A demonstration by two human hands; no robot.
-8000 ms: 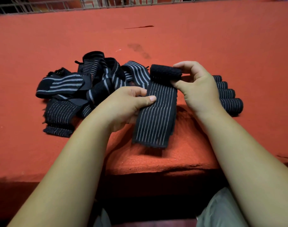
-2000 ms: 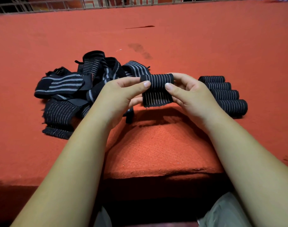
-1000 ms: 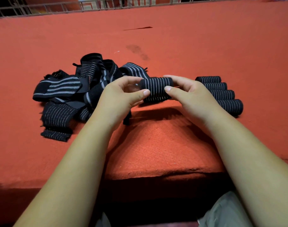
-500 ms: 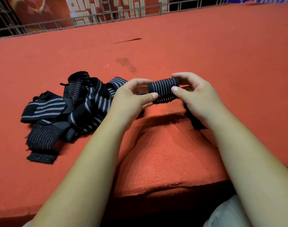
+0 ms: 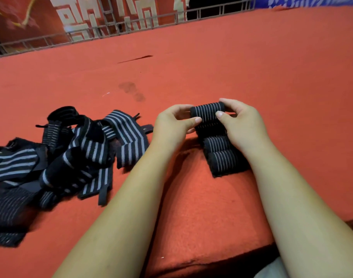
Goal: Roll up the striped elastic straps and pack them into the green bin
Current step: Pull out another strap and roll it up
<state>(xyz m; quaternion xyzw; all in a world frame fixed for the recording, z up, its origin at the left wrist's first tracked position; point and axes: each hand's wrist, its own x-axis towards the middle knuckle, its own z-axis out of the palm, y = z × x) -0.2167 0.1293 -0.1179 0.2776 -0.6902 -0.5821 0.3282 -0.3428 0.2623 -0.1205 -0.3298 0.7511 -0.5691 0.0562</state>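
Observation:
A rolled black strap with grey stripes (image 5: 208, 111) is held between both hands just above the far end of a row of finished rolls (image 5: 221, 155) on the red carpet. My left hand (image 5: 172, 125) pinches its left end with thumb and fingers. My right hand (image 5: 240, 123) pinches its right end and covers part of the row. A loose pile of unrolled striped straps (image 5: 71, 155) lies to the left. No green bin is in view.
The red carpeted surface (image 5: 231, 67) stretches far ahead and to the right, with a dark stain (image 5: 131, 91) beyond the pile. A metal railing (image 5: 111, 27) and a red banner stand at the far edge. The carpet's front edge drops off near my knees.
The strap went from a long flat strip to a tight roll. In the last half second both hands carried the roll right and down to the far end of the row.

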